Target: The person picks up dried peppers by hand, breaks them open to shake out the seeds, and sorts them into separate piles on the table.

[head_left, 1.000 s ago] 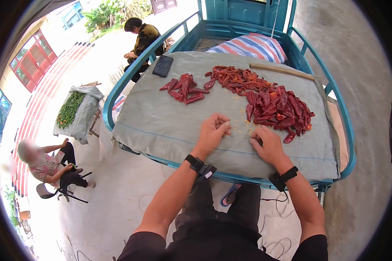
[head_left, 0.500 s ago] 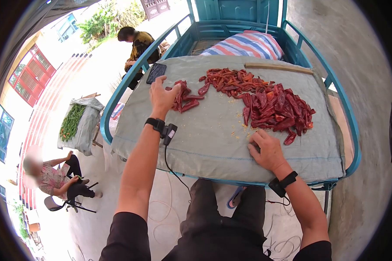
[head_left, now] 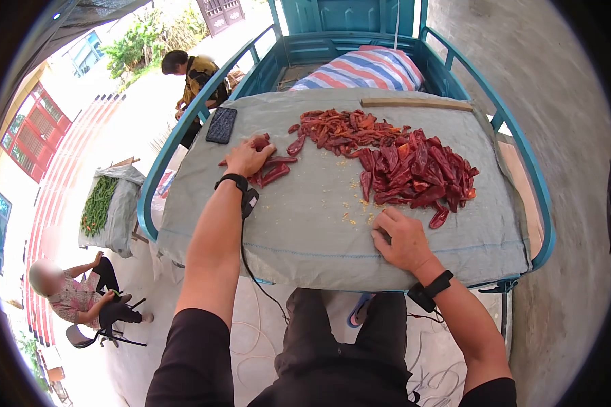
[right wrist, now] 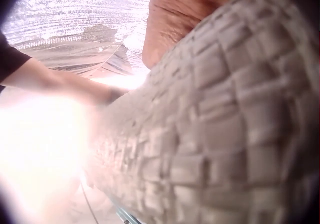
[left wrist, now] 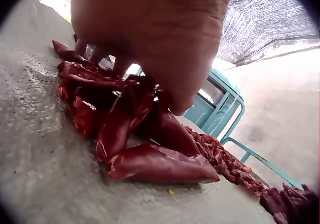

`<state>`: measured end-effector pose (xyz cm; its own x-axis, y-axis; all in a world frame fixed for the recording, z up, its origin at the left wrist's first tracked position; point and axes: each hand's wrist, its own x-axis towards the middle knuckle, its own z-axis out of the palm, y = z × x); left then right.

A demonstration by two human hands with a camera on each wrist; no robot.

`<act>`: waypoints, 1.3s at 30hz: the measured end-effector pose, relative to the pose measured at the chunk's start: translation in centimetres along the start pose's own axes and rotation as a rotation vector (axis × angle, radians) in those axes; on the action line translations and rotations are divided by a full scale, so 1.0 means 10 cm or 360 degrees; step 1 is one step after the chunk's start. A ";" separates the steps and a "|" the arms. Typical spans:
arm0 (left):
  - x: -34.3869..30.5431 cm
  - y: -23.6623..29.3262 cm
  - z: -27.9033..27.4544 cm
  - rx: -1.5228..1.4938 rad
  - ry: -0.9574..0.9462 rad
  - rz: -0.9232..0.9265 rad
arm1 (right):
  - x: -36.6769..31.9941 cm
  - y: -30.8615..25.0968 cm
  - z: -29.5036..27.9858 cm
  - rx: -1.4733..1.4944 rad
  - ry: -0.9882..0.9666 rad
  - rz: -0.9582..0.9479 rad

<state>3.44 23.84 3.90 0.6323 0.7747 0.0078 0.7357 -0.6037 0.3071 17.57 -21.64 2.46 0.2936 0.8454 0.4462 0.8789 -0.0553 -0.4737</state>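
Step in hand, as judged: handling single peppers at the small heap of dark red dried chilli peppers (head_left: 271,173). This heap lay left of centre in the head view, on the grey woven sack cloth (head_left: 305,224) spread over the teal metal cart (head_left: 157,178).

Notes on doing it well (judgement):
- Work with the fingertips only, 1 pepper at a time, moving straight up or straight down so that the small heap does not scatter.
- Keep pressure light. The dried skins look brittle and would likely shed seeds.
- Keep the small heap well apart from the large heap of red dried chilli peppers (head_left: 414,169) at centre right.

Pose, left hand (head_left: 248,157): the arm was stretched forward, nearly straight, with the palm down over the small heap. In the left wrist view the fingers were bent down onto the top peppers and the thumb pressed in from the near side. The grip was closed on peppers of that heap.

Pose, right hand (head_left: 402,239): it rested knuckles up on the cloth at lower centre right, near the front edge of the large heap and just beside the scattered pale yellow seeds (head_left: 353,218). The fingers were tucked under. I cannot tell whether that grip held anything, because the right wrist view showed only cloth weave and the heel of the hand.
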 end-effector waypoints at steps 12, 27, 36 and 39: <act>-1.10 0.68 0.11 -0.0024 0.0259 0.0725 | 0.00 -0.01 -0.01 0.0006 0.0013 -0.0002; -1.25 0.97 -0.23 -0.0500 -0.0224 0.0922 | 0.00 0.00 -0.02 0.0012 -0.0004 0.0021; -0.02 0.19 -0.17 0.0250 0.0288 0.0348 | 0.01 0.00 0.00 -0.0003 0.0096 -0.0016; 0.20 0.01 0.06 0.0397 0.0263 0.0427 | 0.02 -0.01 0.01 0.0001 0.0090 0.0001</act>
<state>4.93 25.19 3.41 0.7774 0.5911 0.2152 0.5992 -0.7999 0.0328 17.55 -21.44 2.51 0.3150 0.8139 0.4882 0.8784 -0.0553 -0.4747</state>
